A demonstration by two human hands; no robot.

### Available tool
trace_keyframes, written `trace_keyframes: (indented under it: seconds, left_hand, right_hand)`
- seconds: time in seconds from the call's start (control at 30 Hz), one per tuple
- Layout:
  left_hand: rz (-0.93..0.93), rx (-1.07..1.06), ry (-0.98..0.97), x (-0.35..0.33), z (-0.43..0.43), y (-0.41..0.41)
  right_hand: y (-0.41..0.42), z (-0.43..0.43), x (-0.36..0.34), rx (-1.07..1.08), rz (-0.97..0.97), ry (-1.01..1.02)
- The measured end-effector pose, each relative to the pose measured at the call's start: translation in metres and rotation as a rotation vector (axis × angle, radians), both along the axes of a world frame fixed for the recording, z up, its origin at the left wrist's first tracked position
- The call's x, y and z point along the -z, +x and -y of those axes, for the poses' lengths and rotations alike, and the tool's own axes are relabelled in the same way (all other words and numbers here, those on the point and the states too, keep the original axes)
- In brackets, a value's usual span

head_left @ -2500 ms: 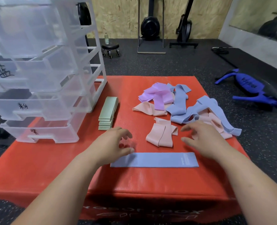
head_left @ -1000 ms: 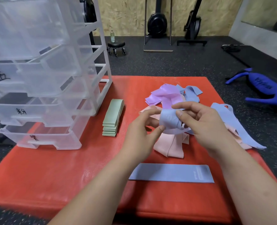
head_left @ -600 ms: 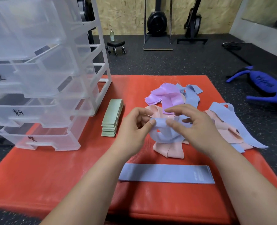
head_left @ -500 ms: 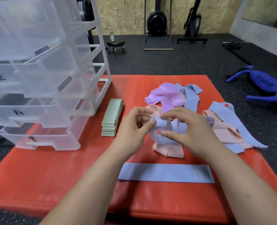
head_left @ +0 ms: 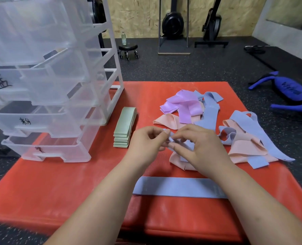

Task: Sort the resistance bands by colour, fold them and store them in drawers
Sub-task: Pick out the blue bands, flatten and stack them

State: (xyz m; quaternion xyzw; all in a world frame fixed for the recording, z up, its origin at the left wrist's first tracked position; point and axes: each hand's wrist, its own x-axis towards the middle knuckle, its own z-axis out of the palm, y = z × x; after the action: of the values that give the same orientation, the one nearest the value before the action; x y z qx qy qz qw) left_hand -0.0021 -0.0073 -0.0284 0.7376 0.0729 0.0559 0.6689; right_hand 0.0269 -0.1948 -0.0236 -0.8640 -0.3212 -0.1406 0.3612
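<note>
Both hands work a crumpled blue band over the middle of the red mat. My left hand pinches one end of it. My right hand grips the rest, which is mostly hidden under its fingers. A flat blue band lies stretched out near the front edge. A stack of folded green bands sits beside the clear plastic drawer unit. Loose purple bands, pink bands and blue bands lie tangled at the right.
The drawer unit stands on the mat's left side, with handwritten labels on its drawers. A blue exercise device lies on the dark floor to the right. Gym machines and a small stool stand by the far wall.
My hands picked up a blue band from the pile, held it up, then lowered it while reworking their grip. The flat blue band and green stack stayed put.
</note>
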Motion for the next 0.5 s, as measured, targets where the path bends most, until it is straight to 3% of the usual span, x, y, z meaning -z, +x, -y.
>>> trace_keyframes:
  seconds: [0.07, 0.2, 0.33, 0.5]
  left_hand:
    - [0.054, -0.031, 0.0, 0.003, -0.007, 0.003]
    - [0.249, 0.038, 0.217, -0.004, -0.016, 0.003]
    - [0.351, 0.123, 0.172, -0.015, -0.011, -0.005]
    - [0.381, -0.024, 0.155, -0.017, -0.017, -0.003]
  right_hand:
    - [-0.001, -0.002, -0.002, -0.047, -0.064, 0.053]
    - [0.004, 0.004, -0.012, 0.066, -0.056, 0.095]
    - [-0.002, -0.001, -0.022, -0.167, -0.314, 0.091]
    - [0.005, 0.007, -0.012, -0.032, -0.25, 0.004]
